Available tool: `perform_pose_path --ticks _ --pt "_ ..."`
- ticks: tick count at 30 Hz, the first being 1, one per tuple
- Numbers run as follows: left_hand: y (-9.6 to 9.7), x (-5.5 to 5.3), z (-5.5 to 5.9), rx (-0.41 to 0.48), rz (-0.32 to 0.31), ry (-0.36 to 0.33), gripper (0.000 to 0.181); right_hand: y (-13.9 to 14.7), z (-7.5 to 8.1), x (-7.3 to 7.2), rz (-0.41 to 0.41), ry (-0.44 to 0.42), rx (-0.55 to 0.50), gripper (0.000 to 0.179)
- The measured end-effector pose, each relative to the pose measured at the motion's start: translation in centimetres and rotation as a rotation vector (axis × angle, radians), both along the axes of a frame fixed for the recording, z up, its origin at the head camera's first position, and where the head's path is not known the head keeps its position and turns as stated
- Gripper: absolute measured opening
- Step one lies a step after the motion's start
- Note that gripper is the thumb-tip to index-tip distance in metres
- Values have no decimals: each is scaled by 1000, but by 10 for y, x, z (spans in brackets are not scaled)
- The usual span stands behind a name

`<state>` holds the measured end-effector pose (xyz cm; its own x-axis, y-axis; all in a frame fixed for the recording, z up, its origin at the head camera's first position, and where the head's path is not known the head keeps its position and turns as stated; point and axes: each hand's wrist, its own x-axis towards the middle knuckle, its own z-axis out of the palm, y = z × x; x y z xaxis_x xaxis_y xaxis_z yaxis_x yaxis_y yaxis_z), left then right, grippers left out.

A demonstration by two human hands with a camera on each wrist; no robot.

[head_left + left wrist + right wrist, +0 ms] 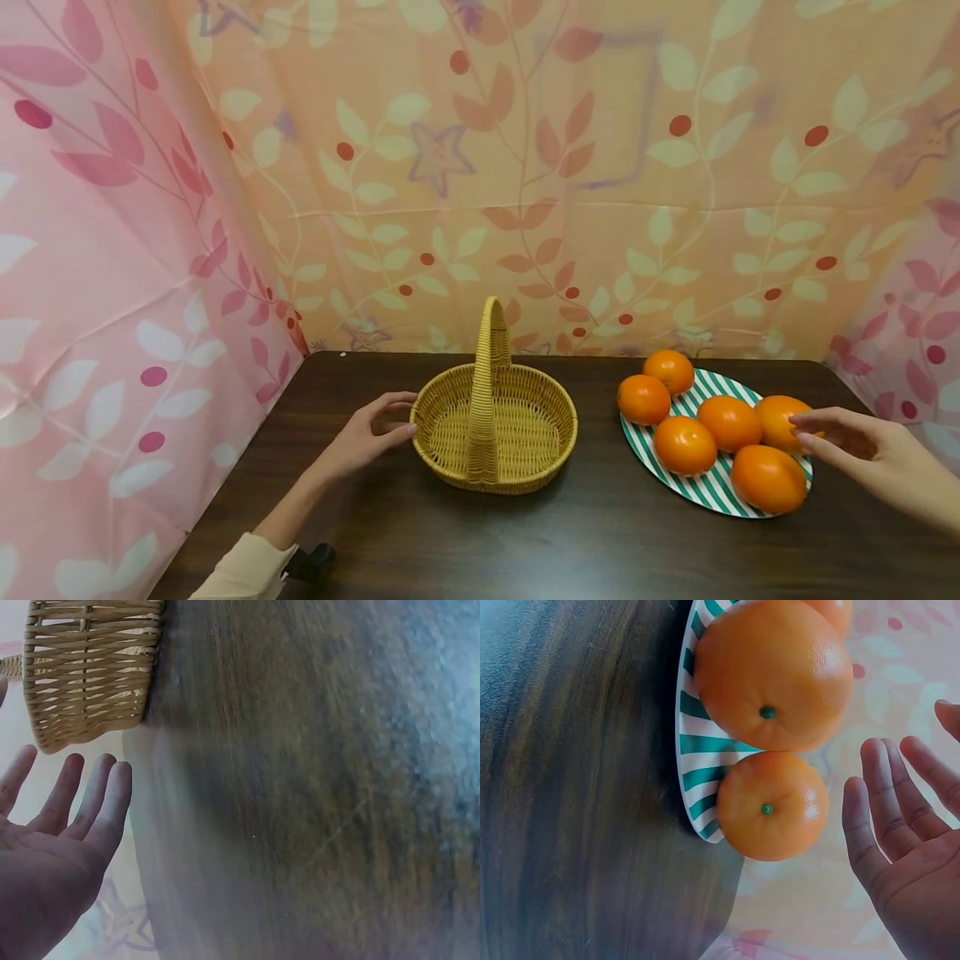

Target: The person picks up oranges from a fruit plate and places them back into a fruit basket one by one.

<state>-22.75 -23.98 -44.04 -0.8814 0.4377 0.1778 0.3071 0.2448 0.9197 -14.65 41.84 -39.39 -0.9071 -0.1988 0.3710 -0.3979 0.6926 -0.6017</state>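
Observation:
A yellow woven basket (pixel 482 417) with a tall arched handle stands on the dark table, nothing inside it. My left hand (pixel 375 433) is at its left side, fingertips right at the rim; the left wrist view shows the fingers extended near the wicker wall (pixel 94 671). To the right, several oranges (pixel 727 423) with small green stem ends lie on an oval plate (pixel 705 493) with green and white stripes. My right hand (pixel 873 454) reaches in from the right, its thumb and fingers spread beside the rightmost orange (pixel 776 417). In the right wrist view its fingers are fairly straight, holding nothing.
The dark wood-grain table (pixel 480 550) ends at the floral cloth backdrop (pixel 525 167) behind it. Pink cloth (pixel 112 292) hangs at the left side, with more at the right. A black wrist device (pixel 309 563) sits by the left cream sleeve (pixel 251 567).

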Motion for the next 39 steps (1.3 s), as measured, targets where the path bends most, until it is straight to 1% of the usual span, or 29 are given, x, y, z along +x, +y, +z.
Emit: perform_pose_path --ticks 3,4,10,11,14,17,21,24,27,28,32,39 --pt "2 1 -1 -12 9 8 51 -1 -1 4 -27 -8 8 23" --pt "2 1 -1 -16 11 12 51 -1 -1 5 -21 -9 4 23" --pt "1 4 -3 -19 12 28 51 -3 -9 8 66 44 -32 30" --pt "1 4 -3 -21 13 29 51 -3 -10 8 69 51 -30 32" --pt "1 3 -4 -24 9 28 51 -3 -14 11 60 60 -17 34" --pt "1 3 -4 -30 8 26 51 -4 -18 14 28 47 -5 35" --pt "1 2 -4 -40 10 27 52 -9 -22 19 -44 -4 26 37" --pt "1 2 -3 -41 12 25 52 -13 -25 21 -95 -64 69 46" --pt "1 2 -2 -41 14 18 53 -15 -25 22 -125 -133 122 52" --pt "1 2 -2 -41 14 14 53 -15 -25 23 -128 -158 133 54" --pt "2 2 -1 -47 13 1 53 -17 -28 25 -138 -203 157 58" --pt "4 1 -1 -53 5 4 52 -19 -37 26 -138 -230 138 62"
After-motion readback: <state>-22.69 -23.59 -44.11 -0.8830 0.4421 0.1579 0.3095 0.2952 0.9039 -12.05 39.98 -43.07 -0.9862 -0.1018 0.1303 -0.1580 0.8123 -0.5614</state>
